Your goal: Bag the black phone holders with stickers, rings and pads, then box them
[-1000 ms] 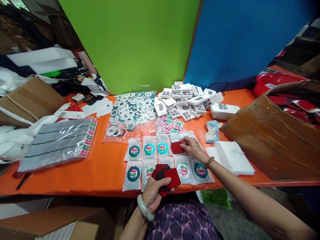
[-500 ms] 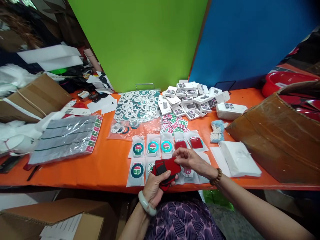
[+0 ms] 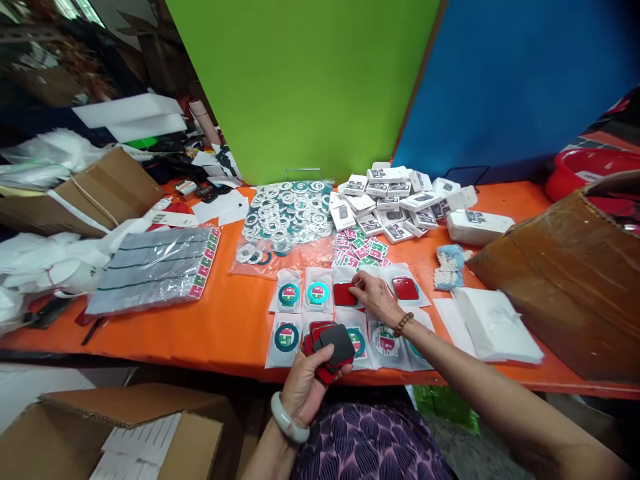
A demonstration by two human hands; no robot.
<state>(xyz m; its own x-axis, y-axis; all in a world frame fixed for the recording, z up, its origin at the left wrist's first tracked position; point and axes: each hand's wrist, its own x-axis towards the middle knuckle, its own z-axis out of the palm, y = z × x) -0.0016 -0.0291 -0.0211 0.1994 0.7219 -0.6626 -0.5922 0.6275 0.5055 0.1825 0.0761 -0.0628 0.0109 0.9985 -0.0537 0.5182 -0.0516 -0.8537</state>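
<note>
My left hand (image 3: 306, 387) is closed around a stack of red and black square pads (image 3: 329, 347) at the table's near edge. My right hand (image 3: 373, 297) reaches over two rows of clear packets (image 3: 289, 296) holding green rings. Its fingertips pinch or press a red pad (image 3: 345, 293) lying on a packet in the far row. Another red pad (image 3: 405, 288) lies on the packet to the right of that hand.
An orange table (image 3: 220, 327) carries a bag of rings (image 3: 283, 220), small white boxes (image 3: 395, 200), red-green stickers (image 3: 361, 248), a grey packet bundle (image 3: 155, 267), white sheets (image 3: 495, 323) and a brown carton (image 3: 565, 273). A cardboard box (image 3: 115, 427) stands below left.
My right hand took a red pad from the stack in my left hand and moved it out onto a packet in the far row. A black pad now tops the stack.
</note>
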